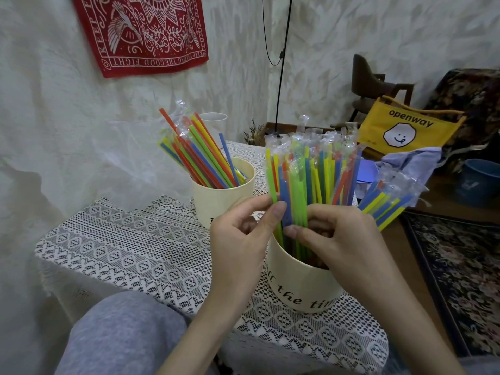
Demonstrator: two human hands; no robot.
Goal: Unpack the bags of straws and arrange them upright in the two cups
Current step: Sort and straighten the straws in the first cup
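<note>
Straws (pixel 311 182) stand in the near cup (pixel 303 288), pinched by left hand (pixel 238 239) and right hand (pixel 341 239).

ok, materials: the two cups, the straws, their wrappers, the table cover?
Near cup and far cup: cream, matte, thin rims, black print; likely paper or plastic, can't tell which.
Straws: opaque bright plastic, smooth, by the look.
Wrappers: clear thin film, glossy, crinkled at the tips.
Table cover: white openwork lace, a textile; fibre unclear.

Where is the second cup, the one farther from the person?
Head view: far cup stands on the lace tablecloth, left of and behind the near cup.
</note>
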